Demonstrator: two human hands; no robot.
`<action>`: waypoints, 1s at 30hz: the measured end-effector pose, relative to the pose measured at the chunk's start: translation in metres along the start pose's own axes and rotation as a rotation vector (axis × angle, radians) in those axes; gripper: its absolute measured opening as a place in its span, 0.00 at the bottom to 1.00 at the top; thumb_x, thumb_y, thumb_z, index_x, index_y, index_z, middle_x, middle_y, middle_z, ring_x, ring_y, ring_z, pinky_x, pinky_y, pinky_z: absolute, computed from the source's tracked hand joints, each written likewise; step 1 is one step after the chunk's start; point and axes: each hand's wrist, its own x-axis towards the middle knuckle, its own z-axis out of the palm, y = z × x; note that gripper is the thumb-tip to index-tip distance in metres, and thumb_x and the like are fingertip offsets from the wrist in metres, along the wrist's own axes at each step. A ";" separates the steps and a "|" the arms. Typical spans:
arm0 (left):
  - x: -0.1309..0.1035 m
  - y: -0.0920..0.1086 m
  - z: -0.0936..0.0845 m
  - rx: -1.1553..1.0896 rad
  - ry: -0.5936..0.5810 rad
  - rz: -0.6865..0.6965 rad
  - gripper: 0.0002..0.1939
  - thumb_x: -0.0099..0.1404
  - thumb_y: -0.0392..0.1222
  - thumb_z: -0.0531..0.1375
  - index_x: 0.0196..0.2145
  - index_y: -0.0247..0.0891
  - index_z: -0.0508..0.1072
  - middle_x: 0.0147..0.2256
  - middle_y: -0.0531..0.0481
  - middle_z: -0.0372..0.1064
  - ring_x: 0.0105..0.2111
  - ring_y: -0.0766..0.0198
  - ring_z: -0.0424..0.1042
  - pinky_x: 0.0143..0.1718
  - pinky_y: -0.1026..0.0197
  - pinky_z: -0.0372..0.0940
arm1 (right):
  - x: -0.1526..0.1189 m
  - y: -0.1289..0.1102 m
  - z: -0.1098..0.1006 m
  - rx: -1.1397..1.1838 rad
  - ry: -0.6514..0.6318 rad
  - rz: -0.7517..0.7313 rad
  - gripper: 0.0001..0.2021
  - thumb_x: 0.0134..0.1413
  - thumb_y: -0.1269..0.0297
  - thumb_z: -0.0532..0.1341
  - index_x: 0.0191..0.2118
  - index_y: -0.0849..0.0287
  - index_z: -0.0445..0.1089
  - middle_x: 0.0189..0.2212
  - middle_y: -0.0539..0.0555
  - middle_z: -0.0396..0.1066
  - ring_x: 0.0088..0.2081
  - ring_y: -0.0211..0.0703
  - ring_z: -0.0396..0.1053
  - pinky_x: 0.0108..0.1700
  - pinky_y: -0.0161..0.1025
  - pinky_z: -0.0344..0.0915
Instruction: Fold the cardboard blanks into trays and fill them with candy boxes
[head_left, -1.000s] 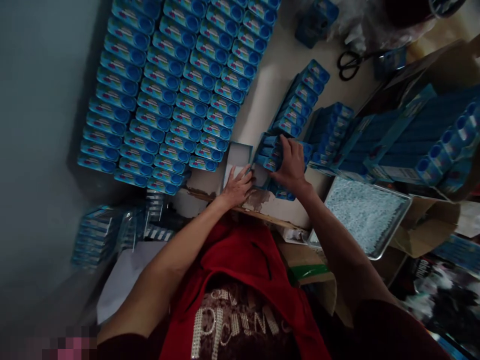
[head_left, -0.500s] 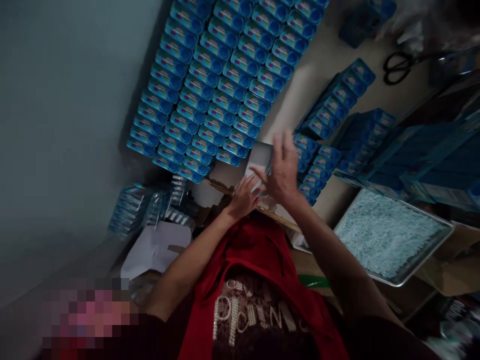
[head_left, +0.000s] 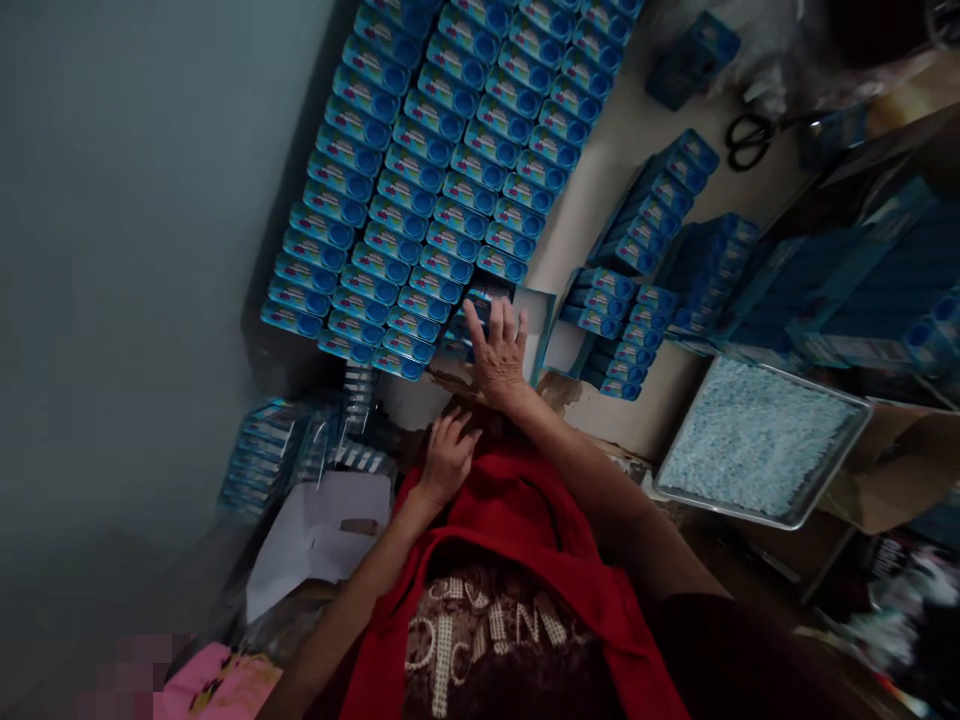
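Observation:
My right hand (head_left: 501, 362) reaches over the near end of the rows of small blue packs (head_left: 442, 190), its fingers spread on or just above some packs standing there. I cannot make out whether the fingertips touch them. Right beside it is an open box (head_left: 534, 320) with pale inner walls and a blue edge. My left hand (head_left: 450, 452) is close to my red apron (head_left: 510, 510), with loosely bent fingers apart and nothing in them.
Shorter groups of blue packs (head_left: 652, 220) stand to the right, near black-handled scissors (head_left: 748, 142). A metal tray (head_left: 757, 440) holds many small pale blue pieces. White card (head_left: 322, 530) and clear plastic packs (head_left: 259, 450) lie at lower left.
My hands have come apart: the right moved left and down over the packs, the left drew back toward the apron. Several packs at the near end of the rows are no longer there.

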 end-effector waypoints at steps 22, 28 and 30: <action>0.124 0.034 0.060 -0.077 -0.188 0.158 0.28 0.75 0.39 0.59 0.70 0.33 0.65 0.71 0.30 0.62 0.76 0.43 0.55 0.76 0.35 0.51 | -0.139 0.139 -0.021 -0.101 0.376 0.040 0.23 0.64 0.56 0.62 0.63 0.45 0.77 0.65 0.63 0.66 0.69 0.63 0.60 0.69 0.63 0.58; 0.129 0.016 0.061 0.044 -0.349 0.103 0.30 0.70 0.34 0.62 0.68 0.32 0.68 0.74 0.27 0.54 0.76 0.38 0.52 0.73 0.35 0.58 | -0.156 0.147 -0.013 -0.054 0.106 0.088 0.23 0.66 0.57 0.59 0.63 0.39 0.77 0.65 0.61 0.71 0.70 0.63 0.62 0.71 0.66 0.58; 0.122 0.009 0.055 0.050 -0.361 0.113 0.31 0.69 0.31 0.62 0.68 0.35 0.68 0.74 0.29 0.55 0.76 0.39 0.53 0.71 0.35 0.60 | -0.158 0.147 -0.014 -0.032 0.092 0.073 0.23 0.66 0.58 0.59 0.64 0.38 0.77 0.65 0.60 0.71 0.70 0.62 0.62 0.71 0.65 0.59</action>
